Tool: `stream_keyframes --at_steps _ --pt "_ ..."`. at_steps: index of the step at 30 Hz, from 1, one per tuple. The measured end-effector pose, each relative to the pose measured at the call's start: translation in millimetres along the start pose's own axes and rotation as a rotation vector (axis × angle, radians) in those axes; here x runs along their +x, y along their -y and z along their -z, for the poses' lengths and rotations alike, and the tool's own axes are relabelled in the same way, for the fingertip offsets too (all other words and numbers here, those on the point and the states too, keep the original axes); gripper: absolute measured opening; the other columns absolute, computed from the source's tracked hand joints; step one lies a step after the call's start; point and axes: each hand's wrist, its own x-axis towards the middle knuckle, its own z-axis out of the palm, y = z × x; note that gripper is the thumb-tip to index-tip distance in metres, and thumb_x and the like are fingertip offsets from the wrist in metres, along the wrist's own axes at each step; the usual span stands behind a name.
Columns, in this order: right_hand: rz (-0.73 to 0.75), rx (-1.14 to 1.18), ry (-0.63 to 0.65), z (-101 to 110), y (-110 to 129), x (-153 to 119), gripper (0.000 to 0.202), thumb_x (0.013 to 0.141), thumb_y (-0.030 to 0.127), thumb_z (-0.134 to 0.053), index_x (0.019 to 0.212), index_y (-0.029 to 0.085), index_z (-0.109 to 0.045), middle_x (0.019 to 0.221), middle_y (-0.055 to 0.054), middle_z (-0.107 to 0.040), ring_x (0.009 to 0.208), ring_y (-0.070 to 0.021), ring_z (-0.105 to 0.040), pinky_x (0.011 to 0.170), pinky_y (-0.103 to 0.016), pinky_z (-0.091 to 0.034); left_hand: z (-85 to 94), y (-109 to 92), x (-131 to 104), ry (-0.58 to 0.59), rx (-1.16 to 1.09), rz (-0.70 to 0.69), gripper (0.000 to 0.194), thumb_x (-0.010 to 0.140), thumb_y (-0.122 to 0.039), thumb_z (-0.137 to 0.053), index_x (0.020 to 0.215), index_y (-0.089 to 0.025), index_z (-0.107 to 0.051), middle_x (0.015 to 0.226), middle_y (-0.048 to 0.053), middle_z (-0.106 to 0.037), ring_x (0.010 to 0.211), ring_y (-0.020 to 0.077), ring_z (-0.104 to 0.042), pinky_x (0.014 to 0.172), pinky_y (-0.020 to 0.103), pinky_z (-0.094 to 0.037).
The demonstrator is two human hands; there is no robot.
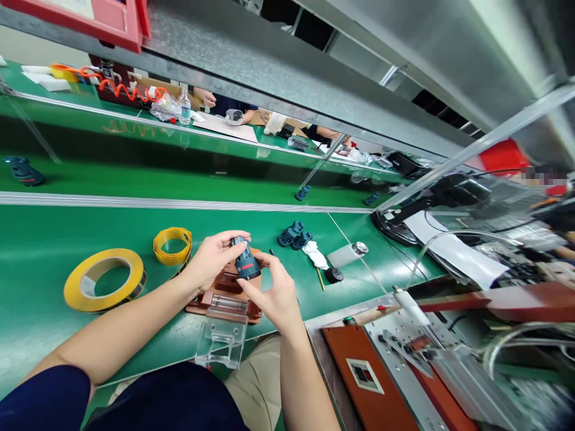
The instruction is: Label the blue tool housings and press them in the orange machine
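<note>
Between both hands I hold a dark blue plastic tool housing [246, 261] with red lettering on its side. My left hand [212, 258] grips its upper left end with thumb and fingers. My right hand [275, 288] has its thumb under the lower end and its fingers at the right side. Just below the housing is a brown fixture [227, 281] on the green bench, partly covered by my hands. A clear plastic flap [223, 329] on its near side hangs toward my lap.
Left lie a wide yellow tape roll [130, 266] and a smaller yellow roll [160, 250]. Right are more blue housings [291, 233], a white bottle [344, 255], a black cap [333, 275] and a metal machine [404, 353]. A metal shelf [251, 78] overhangs; co-workers' hands [205, 97] show beyond.
</note>
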Motion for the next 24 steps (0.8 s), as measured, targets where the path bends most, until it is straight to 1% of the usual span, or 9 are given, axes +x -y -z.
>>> stream_keyframes --at_steps 3,5,7,8,10,14,20,22,24 --pt "-0.166 0.299 0.007 9 0 -11 0.047 0.083 0.041 -0.075 0.123 0.025 -0.057 0.116 -0.007 -0.067 0.099 -0.0237 -0.066 0.089 -0.039 -0.054 -18.6 -5 3 0.009 -0.099 -0.007 0.042 0.074 -0.042 -0.083 0.106 -0.015 -0.075 0.110 0.012 -0.075 0.096 0.0232 -0.070 0.083 0.033 -0.059" --pt "-0.269 0.504 0.054 10 -3 -17 0.036 0.088 0.046 -0.068 0.115 0.025 -0.057 0.098 -0.003 -0.069 0.074 -0.0177 -0.066 0.068 -0.032 -0.055 -30.5 -6 -1 0.036 -0.106 -0.022 0.040 0.074 -0.040 -0.084 0.104 -0.016 -0.076 0.108 0.011 -0.076 0.095 0.0221 -0.070 0.082 0.031 -0.058" --pt "-0.352 0.685 0.027 7 -4 -21 0.030 0.089 0.049 -0.067 0.101 0.024 -0.055 0.076 0.003 -0.061 0.051 -0.0095 -0.051 0.047 -0.022 -0.041 -39.5 -5 -3 0.075 -0.115 -0.010 0.039 0.074 -0.039 -0.084 0.105 -0.016 -0.077 0.107 0.011 -0.076 0.095 0.0218 -0.070 0.081 0.030 -0.057" --pt "-0.385 0.763 -0.015 5 -4 -22 0.031 0.087 0.048 -0.069 0.095 0.024 -0.052 0.071 0.006 -0.055 0.046 -0.0067 -0.042 0.043 -0.019 -0.032 -42.7 -4 -4 0.096 -0.124 -0.002 0.038 0.075 -0.039 -0.084 0.105 -0.017 -0.077 0.109 0.011 -0.076 0.095 0.0217 -0.070 0.082 0.030 -0.057" --pt "-0.433 0.892 -0.116 0 -3 -24 0.036 0.082 0.047 -0.073 0.088 0.023 -0.047 0.067 0.008 -0.047 0.046 -0.0042 -0.030 0.041 -0.015 -0.020 -46.7 -1 -3 0.128 -0.141 0.006 0.036 0.075 -0.038 -0.084 0.105 -0.018 -0.077 0.111 0.010 -0.076 0.097 0.0207 -0.070 0.083 0.028 -0.056" --pt "-0.488 1.006 -0.211 -7 0 -25 0.039 0.082 0.051 -0.071 0.084 0.023 -0.043 0.065 0.009 -0.042 0.047 -0.0043 -0.022 0.041 -0.015 -0.011 -48.8 5 -1 0.158 -0.168 0.014 0.034 0.076 -0.035 -0.084 0.104 -0.018 -0.078 0.108 0.009 -0.077 0.096 0.0188 -0.069 0.087 0.027 -0.054" --pt "-0.555 1.146 -0.203 -10 4 -23 0.040 0.085 0.055 -0.067 0.085 0.024 -0.042 0.065 0.009 -0.040 0.047 -0.0050 -0.020 0.040 -0.014 -0.009 -47.5 6 1 0.141 -0.155 0.007 0.034 0.073 -0.035 -0.085 0.102 -0.017 -0.078 0.107 0.009 -0.076 0.096 0.0204 -0.068 0.084 0.029 -0.055" --pt "-0.612 1.259 -0.150 -10 7 -21 0.042 0.084 0.059 -0.066 0.086 0.024 -0.044 0.063 0.008 -0.039 0.046 -0.0050 -0.018 0.039 -0.014 -0.009 -46.9 8 0 0.141 -0.119 -0.023 0.034 0.074 -0.036 -0.083 0.101 -0.018 -0.077 0.106 0.008 -0.075 0.095 0.0204 -0.067 0.081 0.029 -0.055" --pt "-0.685 1.359 -0.041 -11 11 -20 0.047 0.081 0.066 -0.065 0.089 0.022 -0.049 0.062 0.008 -0.039 0.046 -0.0049 -0.016 0.038 -0.014 -0.008 -46.5 10 0 0.124 -0.038 -0.079 0.031 0.079 -0.040 -0.079 0.101 -0.019 -0.075 0.101 0.006 -0.074 0.090 0.0191 -0.066 0.077 0.028 -0.053"
